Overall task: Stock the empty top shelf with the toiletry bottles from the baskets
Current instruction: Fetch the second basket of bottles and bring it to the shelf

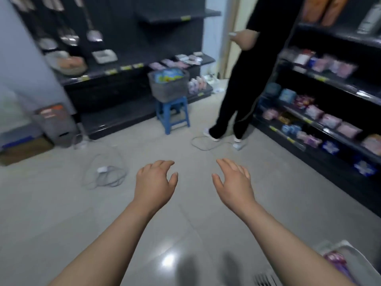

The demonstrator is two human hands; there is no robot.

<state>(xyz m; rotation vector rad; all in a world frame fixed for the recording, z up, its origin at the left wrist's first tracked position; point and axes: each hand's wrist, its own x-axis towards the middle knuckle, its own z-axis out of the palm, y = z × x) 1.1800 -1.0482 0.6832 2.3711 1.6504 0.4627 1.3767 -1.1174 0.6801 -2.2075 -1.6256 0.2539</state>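
Note:
My left hand (154, 182) and my right hand (234, 181) reach forward over the grey tiled floor, palms down, fingers spread, both holding nothing. Well ahead of them a grey basket (169, 86) filled with blue and yellow packs stands on a blue plastic stool (172, 115) in front of the dark shelving. High on that rack is a bare top shelf (177, 16). A white basket (350, 263) with purple items shows at the bottom right corner, beside my right forearm. The picture is blurred.
A person in black (245, 79) stands ahead right beside a stocked dark shelf unit (321, 120). Loose white cables (105, 172) and another cable (206, 141) lie on the floor. A grey bin (55, 124) and cardboard box (22, 149) sit at left.

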